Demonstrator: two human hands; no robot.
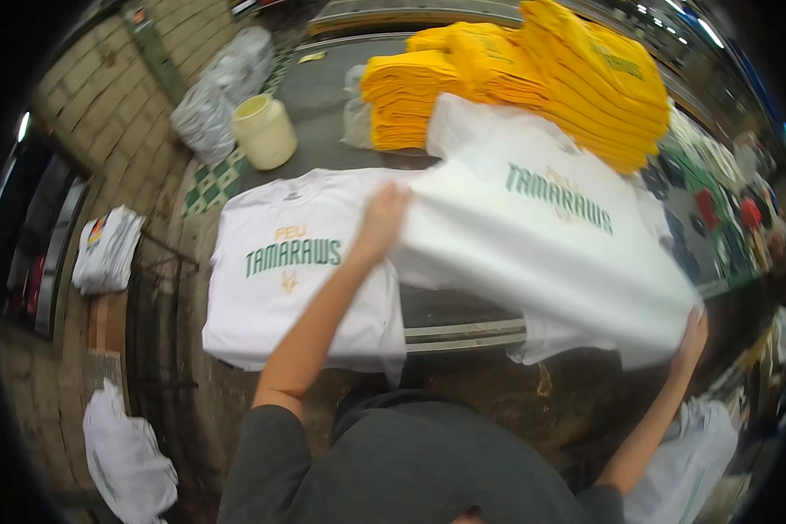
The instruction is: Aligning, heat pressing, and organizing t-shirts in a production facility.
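Note:
My left hand [382, 215] grips the upper left part of a white T-shirt [533, 253] with a green and pale orange print, holding it slightly blurred over the dark table [323, 87]. My right hand [693, 332] has its fingers closed on the same shirt's lower right corner. The shirt is stretched at a slant between my hands. Just left of it, a similar white printed T-shirt [288, 323] lies flat, partly behind my left forearm. More white fabric shows beneath the held shirt.
Folded yellow shirts [445, 96] are piled at the back, beside a cream plastic container [265, 131] and grey plastic bags [218, 96]. Dark and green printed fabrics [716, 218] lie to the right. White shirts [105, 253] are stacked along the left, near a block wall [79, 79].

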